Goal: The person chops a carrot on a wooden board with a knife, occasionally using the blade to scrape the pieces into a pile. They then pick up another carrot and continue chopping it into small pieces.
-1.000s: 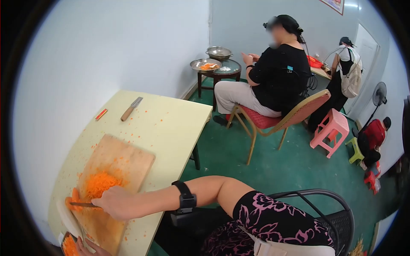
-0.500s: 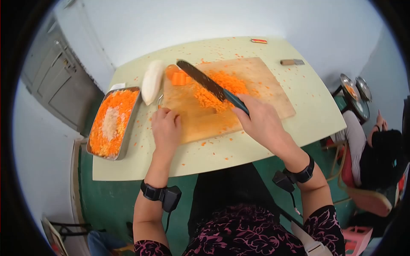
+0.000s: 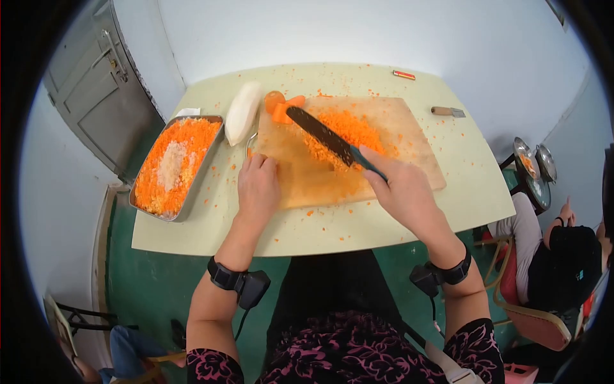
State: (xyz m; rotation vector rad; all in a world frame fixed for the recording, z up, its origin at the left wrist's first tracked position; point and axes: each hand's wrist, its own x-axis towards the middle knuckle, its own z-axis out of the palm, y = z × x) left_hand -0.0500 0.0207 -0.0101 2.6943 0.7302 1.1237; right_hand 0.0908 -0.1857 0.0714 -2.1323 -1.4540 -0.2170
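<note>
My right hand [image 3: 410, 195] is closed round the dark green handle of a broad-bladed kitchen knife [image 3: 323, 137]. Its blade, flecked with orange bits, slants over a heap of finely chopped carrot [image 3: 352, 130]. Under the heap lies a wooden cutting board [image 3: 409, 144]. At the board's left edge, my left hand [image 3: 259, 185] has its fingers curled over the wood, beside a metal ring handle [image 3: 250, 142]. Larger carrot pieces [image 3: 280, 112] sit by the knife tip at the board's back left corner.
A peeled white radish [image 3: 244, 114] lies left of the board. Further left, a metal tray [image 3: 217, 137] holds chopped carrot with a pale heap on top. A small wooden-handled blade [image 3: 448, 112] and a red packet [image 3: 403, 75] lie behind. A seated person [image 3: 563, 256] is at right.
The knife has come down and nearer to me, its tip now lower against the carrot pieces. My left hand stays at the board's edge. The whole view has shifted slightly.
</note>
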